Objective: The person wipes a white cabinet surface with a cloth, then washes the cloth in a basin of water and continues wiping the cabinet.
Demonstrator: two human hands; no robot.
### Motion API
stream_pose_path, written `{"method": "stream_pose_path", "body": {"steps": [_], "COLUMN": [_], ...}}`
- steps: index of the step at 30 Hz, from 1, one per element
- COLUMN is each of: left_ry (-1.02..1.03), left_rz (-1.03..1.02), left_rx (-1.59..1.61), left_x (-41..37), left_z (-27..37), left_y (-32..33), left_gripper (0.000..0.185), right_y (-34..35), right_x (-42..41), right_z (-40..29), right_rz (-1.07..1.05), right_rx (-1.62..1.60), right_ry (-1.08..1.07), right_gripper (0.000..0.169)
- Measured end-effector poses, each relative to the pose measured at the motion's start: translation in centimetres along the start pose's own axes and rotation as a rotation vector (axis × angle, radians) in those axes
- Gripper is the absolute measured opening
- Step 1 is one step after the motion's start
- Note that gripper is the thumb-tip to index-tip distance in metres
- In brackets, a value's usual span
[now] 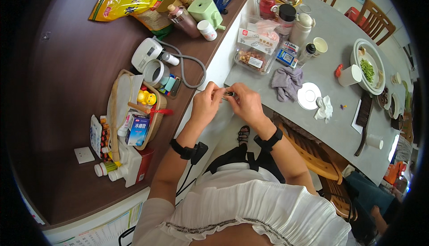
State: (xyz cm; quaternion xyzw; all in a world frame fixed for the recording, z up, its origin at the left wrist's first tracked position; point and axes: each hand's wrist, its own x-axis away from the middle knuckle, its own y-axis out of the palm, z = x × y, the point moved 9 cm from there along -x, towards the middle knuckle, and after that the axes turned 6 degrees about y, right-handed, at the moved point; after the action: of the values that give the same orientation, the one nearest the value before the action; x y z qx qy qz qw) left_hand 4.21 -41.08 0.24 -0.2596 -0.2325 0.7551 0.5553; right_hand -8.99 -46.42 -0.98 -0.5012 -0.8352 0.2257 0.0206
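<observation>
My left hand and my right hand meet in front of me, over the gap between a brown wooden shelf and a grey table. A small dark, shiny object shows between the fingertips. My right thumb and forefinger pinch it. The left fingers are closed together at its other end, and they cover most of what they grip. What the object is, I cannot tell. Each wrist wears a black strap. A purple-grey cloth lies on the table, to the right of my right hand.
The shelf bears a wicker basket, a blood pressure monitor with a grey hose and a green pencil sharpener. On the table are a clamshell of nuts, a saucer and a brush. Wooden chairs and another person's leg are at right.
</observation>
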Motion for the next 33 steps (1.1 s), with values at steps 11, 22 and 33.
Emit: {"method": "stream_pose_path", "body": {"steps": [11,22,33], "left_ry": [0.065,-0.162,0.218], "left_rz": [-0.213,-0.276,-0.394], "left_rx": [0.18,0.09,-0.287], "left_x": [-1.8,-2.9,-4.0], "left_z": [3.3,3.4,3.5], "left_y": [6.2,12.0,18.7], "left_gripper": [0.015,0.029,0.031], "right_y": [-5.4,-10.2,-17.0], "right_x": [1.3,3.2,1.2], "right_z": [2.6,7.8,17.4], "right_rz": [0.114,0.183,0.172], "right_rx": [0.123,0.053,0.29], "right_ry": [0.021,0.127,0.24], "right_gripper": [0.018,0.018,0.023]}}
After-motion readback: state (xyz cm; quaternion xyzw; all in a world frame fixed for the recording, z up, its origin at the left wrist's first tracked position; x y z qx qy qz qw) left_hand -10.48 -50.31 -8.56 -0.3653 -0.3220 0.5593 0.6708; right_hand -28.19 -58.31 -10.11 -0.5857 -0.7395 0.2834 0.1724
